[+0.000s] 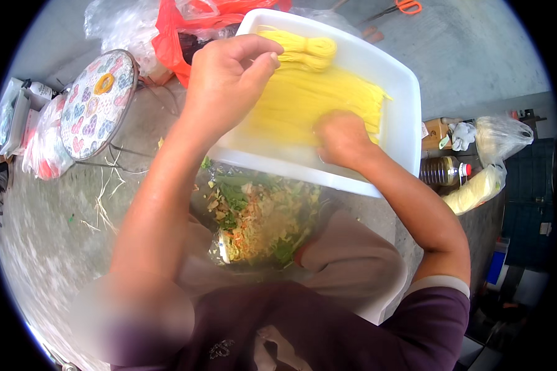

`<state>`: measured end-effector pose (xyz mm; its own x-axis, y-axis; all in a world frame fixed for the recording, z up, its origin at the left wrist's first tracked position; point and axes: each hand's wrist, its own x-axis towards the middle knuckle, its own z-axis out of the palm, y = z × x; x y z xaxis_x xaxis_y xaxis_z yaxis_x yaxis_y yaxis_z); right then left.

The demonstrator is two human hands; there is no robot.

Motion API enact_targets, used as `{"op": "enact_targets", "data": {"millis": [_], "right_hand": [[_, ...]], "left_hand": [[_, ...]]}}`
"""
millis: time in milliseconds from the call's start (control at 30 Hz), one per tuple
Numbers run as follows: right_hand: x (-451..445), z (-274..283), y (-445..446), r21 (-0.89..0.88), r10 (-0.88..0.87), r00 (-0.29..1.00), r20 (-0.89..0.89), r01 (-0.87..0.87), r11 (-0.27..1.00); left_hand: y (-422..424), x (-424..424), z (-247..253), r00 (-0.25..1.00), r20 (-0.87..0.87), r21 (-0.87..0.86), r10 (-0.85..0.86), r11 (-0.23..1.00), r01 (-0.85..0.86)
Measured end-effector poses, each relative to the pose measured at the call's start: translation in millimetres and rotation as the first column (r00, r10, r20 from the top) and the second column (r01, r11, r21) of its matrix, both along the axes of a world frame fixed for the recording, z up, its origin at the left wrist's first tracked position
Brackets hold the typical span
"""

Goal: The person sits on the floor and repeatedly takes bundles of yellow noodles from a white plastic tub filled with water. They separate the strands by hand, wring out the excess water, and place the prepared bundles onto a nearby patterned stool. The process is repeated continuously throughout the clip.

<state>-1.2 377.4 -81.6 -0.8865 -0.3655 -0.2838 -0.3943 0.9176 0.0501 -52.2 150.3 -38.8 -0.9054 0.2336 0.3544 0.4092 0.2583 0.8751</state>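
A white plastic tub [411,120] in front of me holds cloudy liquid and many long yellow strands [301,102], laid side by side. At its far side lies a folded bundle of yellow strands [318,46], looped at one end. My left hand [234,76] hovers over the tub's left side, thumb and forefinger drawn close by the bundle. Whether a thin strand is between those fingertips is unclear. My right hand [346,139] is lowered into the near right part of the tub, against the strands. It is blurred, and its fingertips are hidden.
Vegetable scraps [260,213] lie between my legs. Yellow rubber bands [104,84] rest on a heart-patterned stool [83,120] to the left. Red plastic bags [169,41] stand behind. Orange-handled scissors [408,6] lie beyond the tub; a bottle of dark liquid [438,170] sits right.
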Motion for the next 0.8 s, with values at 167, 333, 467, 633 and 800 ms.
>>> {"op": "enact_targets", "data": {"millis": [167,333,467,633,800], "right_hand": [[5.8,-1.0,6.1,-0.019,0.011,0.996,-0.085,-0.013,1.0],[-2.3,-7.6,3.5,0.128,0.11,0.993,-0.031,-0.105,0.986],[1.0,-3.3,6.4,-0.105,-0.009,0.999,-0.051,0.004,0.995],[-1.3,4.9,14.8,-0.284,-0.182,0.981,0.073,0.195,0.939],[-11.1,8.9,19.4,-0.302,-0.223,0.945,0.24,0.291,0.908]], "left_hand": [[3.5,-1.3,-7.2,1.0,0.017,-0.029,-0.026,0.999,0.027],[3.7,-3.3,-3.1,0.999,0.046,-0.037,-0.013,0.999,0.015],[2.7,-3.3,-2.8,0.999,0.045,-0.029,-0.006,1.0,0.008],[16.7,-2.7,-11.3,0.972,0.031,-0.371,-0.232,0.901,0.226],[56.0,5.9,-32.2,0.889,0.062,-0.685,-0.454,0.628,0.369]]}}
